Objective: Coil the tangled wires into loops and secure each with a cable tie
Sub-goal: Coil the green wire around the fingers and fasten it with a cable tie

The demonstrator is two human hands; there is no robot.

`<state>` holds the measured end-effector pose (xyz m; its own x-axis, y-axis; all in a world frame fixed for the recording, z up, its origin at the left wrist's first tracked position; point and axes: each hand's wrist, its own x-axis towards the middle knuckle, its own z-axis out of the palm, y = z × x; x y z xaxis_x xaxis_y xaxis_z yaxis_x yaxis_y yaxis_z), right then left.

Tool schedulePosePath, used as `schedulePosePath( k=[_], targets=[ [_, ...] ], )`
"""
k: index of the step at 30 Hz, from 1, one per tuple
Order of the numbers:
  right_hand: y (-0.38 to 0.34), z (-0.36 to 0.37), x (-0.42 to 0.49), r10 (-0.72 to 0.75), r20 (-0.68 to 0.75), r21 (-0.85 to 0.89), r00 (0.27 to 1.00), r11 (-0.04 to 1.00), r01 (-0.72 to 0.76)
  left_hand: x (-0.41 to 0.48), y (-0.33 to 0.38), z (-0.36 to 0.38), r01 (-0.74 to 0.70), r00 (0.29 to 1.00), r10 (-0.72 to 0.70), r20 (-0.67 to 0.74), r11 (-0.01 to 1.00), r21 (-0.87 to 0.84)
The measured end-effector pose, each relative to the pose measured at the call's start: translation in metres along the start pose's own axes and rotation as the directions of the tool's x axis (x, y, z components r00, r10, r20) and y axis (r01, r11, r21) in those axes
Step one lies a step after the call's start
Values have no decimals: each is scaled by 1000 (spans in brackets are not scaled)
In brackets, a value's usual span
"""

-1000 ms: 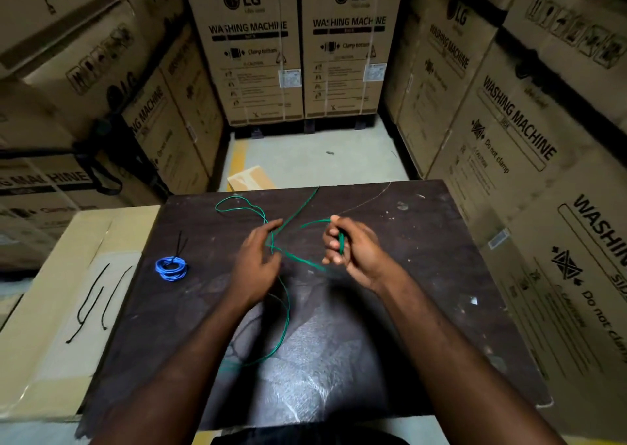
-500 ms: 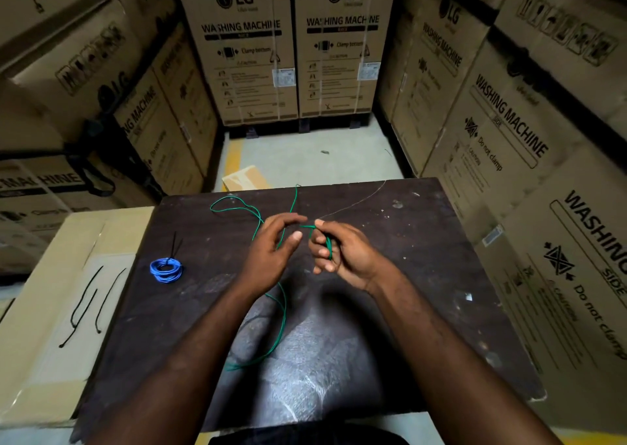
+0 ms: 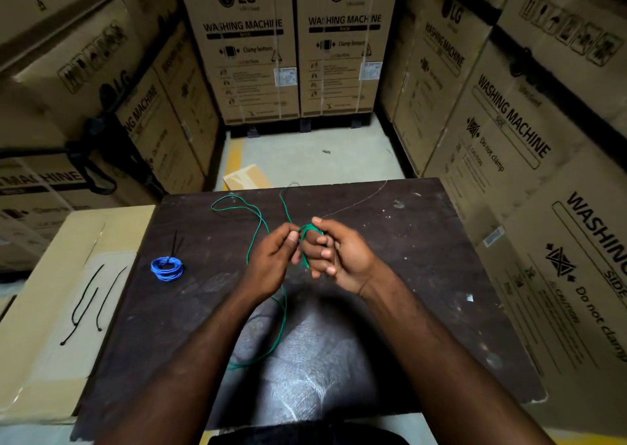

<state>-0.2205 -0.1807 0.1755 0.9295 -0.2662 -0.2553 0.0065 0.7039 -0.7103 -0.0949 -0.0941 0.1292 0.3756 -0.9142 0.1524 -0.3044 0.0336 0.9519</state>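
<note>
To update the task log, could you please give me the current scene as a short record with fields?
left hand: pinches the green wire
right hand: holds loops of the green wire wound round its fingers
rest of wire: loose across the table
blue coil: on the table left of the hands, black tie on it
spare cable ties: two, on the cardboard box

One green wire, one blue coil, apparently two loose cable ties.
</note>
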Motion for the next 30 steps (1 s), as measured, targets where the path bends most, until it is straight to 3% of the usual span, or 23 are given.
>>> schedulePosePath(
  k=[4, 10, 15, 18, 21, 26, 30],
  targets=[
    [-19, -3, 1, -167, -69, 192, 984, 965, 177, -7, -12, 2, 85, 996, -85, 7, 995, -54],
    [-17, -9, 16, -355, -171, 276, 919, 878, 390, -20, -5, 17, 106, 994, -104, 30, 991, -84],
    [-10, -25, 30, -470, -308, 40, 827, 862, 505, -29, -2, 18, 72, 995, -73, 72, 997, 15],
    [-5, -38, 34, -503, -368, -148, 782, 862, 485, -33, -1, 13, 99, 991, -100, 89, 995, 9],
    [2, -46, 37, -490, -361, -306, 793, 866, 396, -37, 3, 9, 100, 989, -102, 105, 995, 24],
    [22, -48, 35, -406, -262, -556, 875, 805, 207, -32, 15, -1, 14, 996, -38, 76, 955, 296],
    [27, -40, 32, -287, -167, -596, 943, 791, 135, -20, 28, -14, -50, 999, 50, 15, 838, 543]
  ],
)
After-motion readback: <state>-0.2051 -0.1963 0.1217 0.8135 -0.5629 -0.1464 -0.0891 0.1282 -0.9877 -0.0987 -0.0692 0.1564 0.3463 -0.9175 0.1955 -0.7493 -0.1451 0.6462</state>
